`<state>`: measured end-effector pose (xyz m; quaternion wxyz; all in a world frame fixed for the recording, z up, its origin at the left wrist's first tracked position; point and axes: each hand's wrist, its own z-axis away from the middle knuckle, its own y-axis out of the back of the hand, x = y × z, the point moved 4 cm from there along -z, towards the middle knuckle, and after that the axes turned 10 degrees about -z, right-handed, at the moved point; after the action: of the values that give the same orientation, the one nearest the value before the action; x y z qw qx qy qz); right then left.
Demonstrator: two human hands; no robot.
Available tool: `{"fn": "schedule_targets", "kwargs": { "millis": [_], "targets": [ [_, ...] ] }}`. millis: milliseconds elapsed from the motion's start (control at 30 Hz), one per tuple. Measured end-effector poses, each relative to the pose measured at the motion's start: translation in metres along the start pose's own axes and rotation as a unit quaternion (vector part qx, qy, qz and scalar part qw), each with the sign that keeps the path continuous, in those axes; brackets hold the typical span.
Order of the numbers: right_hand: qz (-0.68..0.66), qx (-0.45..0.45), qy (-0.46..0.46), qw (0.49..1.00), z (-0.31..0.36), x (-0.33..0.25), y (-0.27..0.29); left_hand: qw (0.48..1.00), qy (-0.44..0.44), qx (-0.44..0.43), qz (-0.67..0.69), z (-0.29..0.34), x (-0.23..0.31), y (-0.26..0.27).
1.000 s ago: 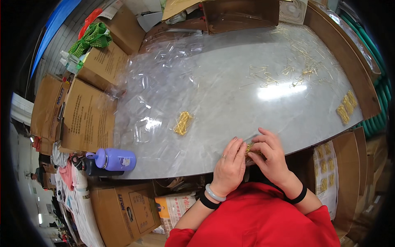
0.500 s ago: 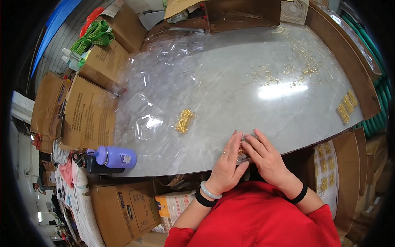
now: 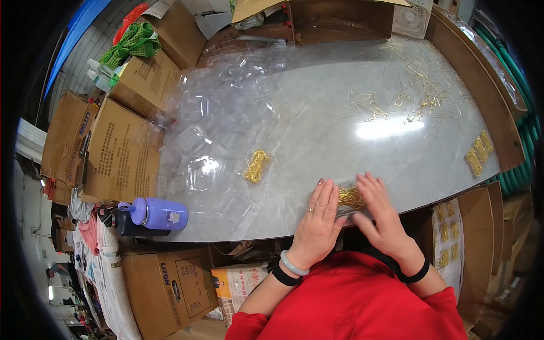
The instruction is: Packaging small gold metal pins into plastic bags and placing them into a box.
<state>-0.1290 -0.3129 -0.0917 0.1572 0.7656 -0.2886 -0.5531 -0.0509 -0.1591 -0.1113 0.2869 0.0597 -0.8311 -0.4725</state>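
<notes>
Near the front edge of the table [image 3: 317, 153], a clear plastic pack of gold wire hooks [image 3: 351, 197] lies between my two hands. My left hand [image 3: 318, 224] rests along the pack's left side, its fingers stretched out and a ring on one of them. On the right side, my right hand [image 3: 382, 212] is open, with fingers straight and thumb apart, beside the pack's right end. Whether its fingertips touch the pack I cannot tell. Another clear pack of gold hooks [image 3: 256, 166] lies farther left, and several filled packs [image 3: 479, 153] sit near the right edge.
Clear plastic cases [image 3: 212, 122] pile up on the left. Loose gold hooks [image 3: 425, 93] are scattered at the far right. A purple bottle [image 3: 160, 214] stands at the left corner. Cardboard boxes [image 3: 127, 153] line the left, and an open carton [image 3: 473, 238] holds more packs below right.
My hands have moved apart, the right one shifting right with its thumb spreading. The gold hooks between them, mostly covered before, now show.
</notes>
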Motion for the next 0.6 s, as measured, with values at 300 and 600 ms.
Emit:
{"fn": "schedule_targets", "kwargs": {
  "millis": [300, 600],
  "targets": [
    [0.196, -0.071, 0.012, 0.978, 0.002, 0.0, -0.001, 0.998, -0.005, -0.006, -0.07, -0.002, 0.006, -0.01],
    [0.179, -0.069, 0.034, 0.981, 0.003, 0.005, -0.017, 0.999, -0.028, -0.024, -0.015, 0.002, 0.0, -0.002]
  ]
}}
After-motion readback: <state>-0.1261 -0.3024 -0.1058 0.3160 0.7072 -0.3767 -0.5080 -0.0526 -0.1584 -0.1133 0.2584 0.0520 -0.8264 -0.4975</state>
